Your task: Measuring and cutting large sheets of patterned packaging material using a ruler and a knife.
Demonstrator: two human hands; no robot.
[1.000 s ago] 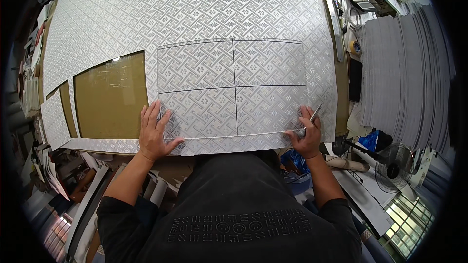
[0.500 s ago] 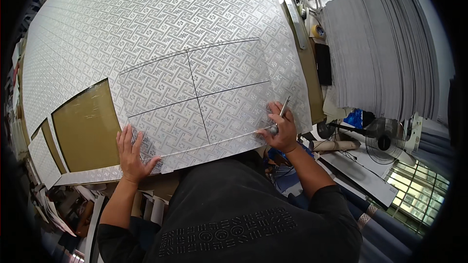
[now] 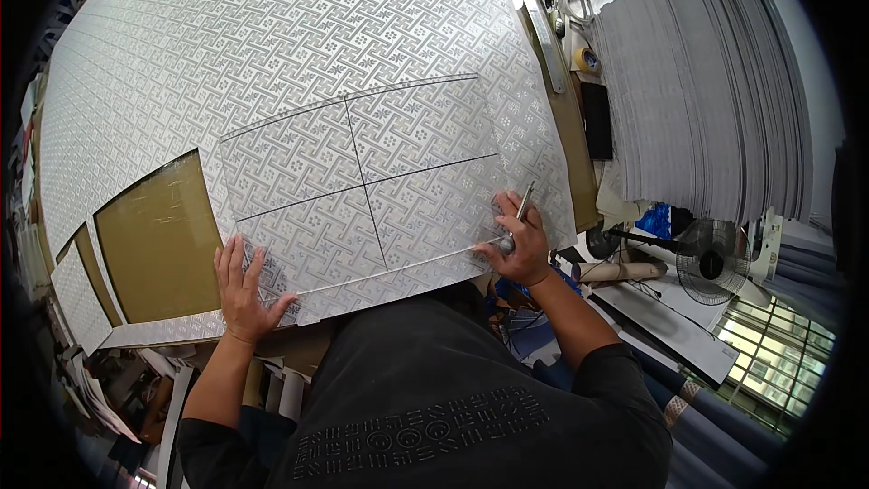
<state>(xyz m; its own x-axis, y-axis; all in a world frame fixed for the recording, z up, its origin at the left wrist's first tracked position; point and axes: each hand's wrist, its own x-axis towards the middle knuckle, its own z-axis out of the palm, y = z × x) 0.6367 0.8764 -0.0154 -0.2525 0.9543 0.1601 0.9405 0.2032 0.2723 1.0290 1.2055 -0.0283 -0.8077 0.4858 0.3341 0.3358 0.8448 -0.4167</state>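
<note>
Clear sheet (image 3: 425, 208), black-lined, flat on silver paper (image 3: 272, 36), near corners pressed by my left hand (image 3: 243, 295), splayed, grasping nothing, and right hand (image 3: 521, 251), part-curled round a slim tool (image 3: 524, 201), apparently against slipping.

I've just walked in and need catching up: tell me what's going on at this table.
A person in a dark shirt has both arms out over a large silver-patterned sheet. The left grip is spread on it, near a cut-out showing olive beneath. The right grip also rests on the sheet, holding a slim metallic tool. Dark lines cross on the sheet ahead of the person.
</note>
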